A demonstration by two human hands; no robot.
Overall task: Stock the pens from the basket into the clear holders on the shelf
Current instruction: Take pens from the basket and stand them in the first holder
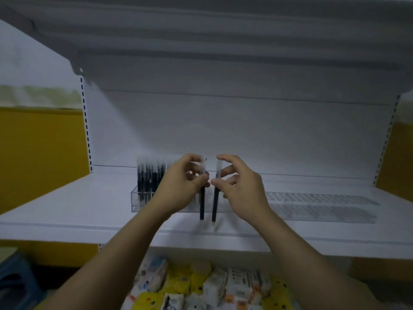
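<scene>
Fingers [190, 158] of the left hand [182, 184] gripped an upright black pen [202, 205], the right hand [242, 191] gripped a second pen [215, 205] just beside it, both before the clear holder [138, 203] on the shelf [67, 211]

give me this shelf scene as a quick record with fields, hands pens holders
left hand: pinches left pen, held upright
right hand: pinches right pen, upright, beside the other
left clear holder: stocked pens stand at its left end
right clear holder: no pens visible in it
shelf: white, carries both holders
below: white and yellow boxes
</scene>
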